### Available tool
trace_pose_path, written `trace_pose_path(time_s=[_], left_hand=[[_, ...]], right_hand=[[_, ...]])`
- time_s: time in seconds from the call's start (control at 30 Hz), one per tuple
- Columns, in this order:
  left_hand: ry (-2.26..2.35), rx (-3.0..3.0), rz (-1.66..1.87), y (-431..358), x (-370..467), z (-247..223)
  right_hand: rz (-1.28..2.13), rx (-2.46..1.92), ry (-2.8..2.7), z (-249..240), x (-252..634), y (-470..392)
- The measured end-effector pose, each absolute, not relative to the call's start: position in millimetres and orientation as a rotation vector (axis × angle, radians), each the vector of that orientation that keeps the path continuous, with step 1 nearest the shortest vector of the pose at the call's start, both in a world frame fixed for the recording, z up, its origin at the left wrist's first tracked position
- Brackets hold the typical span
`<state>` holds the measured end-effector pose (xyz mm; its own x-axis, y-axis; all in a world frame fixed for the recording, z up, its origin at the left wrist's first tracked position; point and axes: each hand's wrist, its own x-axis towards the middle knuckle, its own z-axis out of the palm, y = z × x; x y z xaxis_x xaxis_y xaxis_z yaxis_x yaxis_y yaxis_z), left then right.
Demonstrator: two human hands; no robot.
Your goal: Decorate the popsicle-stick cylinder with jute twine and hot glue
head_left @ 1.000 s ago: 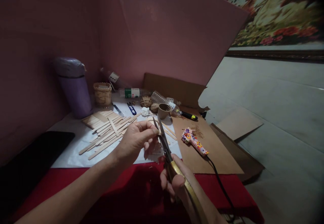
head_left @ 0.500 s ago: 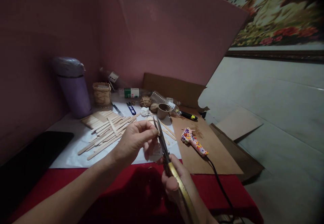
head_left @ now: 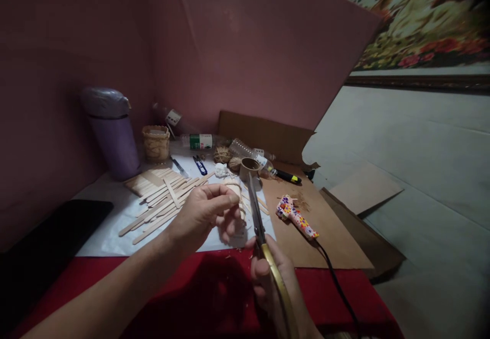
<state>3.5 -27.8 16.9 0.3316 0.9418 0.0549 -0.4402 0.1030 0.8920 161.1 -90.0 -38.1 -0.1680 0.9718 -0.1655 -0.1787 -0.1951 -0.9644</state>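
My right hand (head_left: pixel 273 277) is wrapped round the gold handles of a pair of scissors (head_left: pixel 257 211), their dark blades together and pointing away from me. Just left of the blades, my left hand (head_left: pixel 214 209) pinches thumb against forefinger; whatever is between the fingertips is too small to make out. Behind those fingers, partly hidden, is a pale wooden piece (head_left: pixel 233 187) with a band around it. Left of this hand, several flat craft sticks (head_left: pixel 164 209) lie in a loose pile on white paper (head_left: pixel 103 234).
A glue gun (head_left: pixel 296 217) with a floral pattern lies on cardboard (head_left: pixel 325 249), its cord trailing forward. Further back are a small cup (head_left: pixel 249 168), twine balls (head_left: pixel 222 154), plastic bottles (head_left: pixel 201 141), blue thread snips (head_left: pixel 199 165), a woven-looking pot (head_left: pixel 156 144) and a purple container (head_left: pixel 115 145).
The scissors have moved right, away from my left fingertips, and their blades have closed. My left hand stays nearly in place, still pinching. The banded wooden piece behind it now shows more.
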Motion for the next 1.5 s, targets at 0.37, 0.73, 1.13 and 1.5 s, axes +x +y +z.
trace_pose_path(time_s=[0.37,0.73,1.13,1.5], left_hand=[[0.704,0.995,1.141,-28.1,6.0,15.2],[0.700,1.070,1.038,-31.8,7.5,11.2],[0.658,1.182,1.023,-30.0,7.7,5.0],[0.707,1.193,1.009,-30.7,7.9,7.0]], right_hand=[[1.416,-1.103,-1.110,-20.2,163.7,-88.2],[0.976,-1.063,-1.143,11.8,151.6,-75.7],[0.862,-1.046,-1.220,24.3,155.7,-70.8],[0.933,-0.965,-1.172,10.3,157.3,-63.2]])
